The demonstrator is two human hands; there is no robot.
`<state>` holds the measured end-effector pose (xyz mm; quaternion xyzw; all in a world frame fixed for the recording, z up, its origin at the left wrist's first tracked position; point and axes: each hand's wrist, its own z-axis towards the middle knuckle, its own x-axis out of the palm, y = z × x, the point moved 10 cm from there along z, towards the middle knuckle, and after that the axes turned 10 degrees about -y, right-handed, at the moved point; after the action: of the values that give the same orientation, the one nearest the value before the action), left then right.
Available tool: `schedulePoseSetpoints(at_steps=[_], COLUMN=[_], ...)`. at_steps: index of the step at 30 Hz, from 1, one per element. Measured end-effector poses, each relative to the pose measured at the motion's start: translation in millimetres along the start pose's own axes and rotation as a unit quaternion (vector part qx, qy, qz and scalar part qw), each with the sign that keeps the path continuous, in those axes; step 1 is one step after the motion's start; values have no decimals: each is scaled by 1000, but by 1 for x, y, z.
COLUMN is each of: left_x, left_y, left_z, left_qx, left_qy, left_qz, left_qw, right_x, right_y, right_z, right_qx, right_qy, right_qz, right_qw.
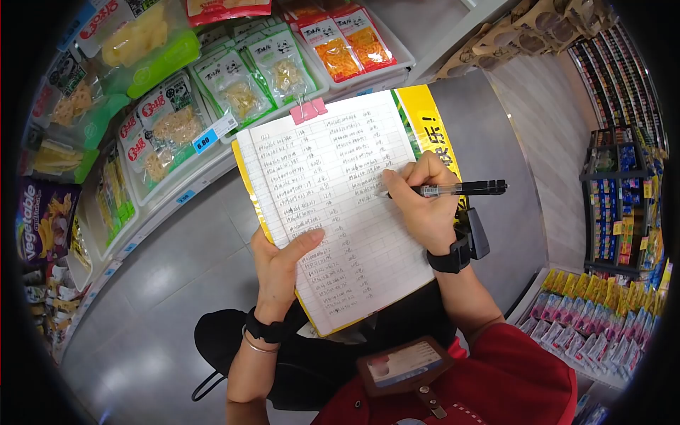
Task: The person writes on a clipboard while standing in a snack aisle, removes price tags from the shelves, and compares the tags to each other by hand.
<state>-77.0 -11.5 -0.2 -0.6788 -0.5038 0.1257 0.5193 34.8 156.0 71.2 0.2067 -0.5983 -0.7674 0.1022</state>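
Observation:
A lined notebook point(333, 262), filled with columns of handwritten numbers, lies across the middle of the head view on a yellow backing. A pink binder clip point(308, 110) grips its top edge. My left hand point(283, 263) holds the notebook by its left side, thumb over the page and fingers hidden underneath. In my right hand point(427, 205) is a black-and-clear pen point(464, 188), pinched with its tip at the page's right column. The yellow printed board point(428, 131) shows behind the notebook's upper right corner.
Shelf bins hold packaged snacks point(241, 85) at upper left, with blue price tags point(205, 142) along the edge. At right stand a dark rack point(615, 205) of small packets and a tray of colourful packages point(595, 312). A badge holder point(404, 365) hangs at my chest above the grey floor point(163, 283).

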Motion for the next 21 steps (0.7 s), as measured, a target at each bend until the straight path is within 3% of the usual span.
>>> schedulePoseSetpoints(at_steps=[21], left_x=[0], left_y=[1], left_z=[2], left_qx=[-5], left_qy=[-4], left_qz=[-7], left_qw=[1000], right_x=[-5], right_y=[-4], right_z=[2], right_qx=[13], right_qy=[-23], right_qz=[-7], right_qw=[1000])
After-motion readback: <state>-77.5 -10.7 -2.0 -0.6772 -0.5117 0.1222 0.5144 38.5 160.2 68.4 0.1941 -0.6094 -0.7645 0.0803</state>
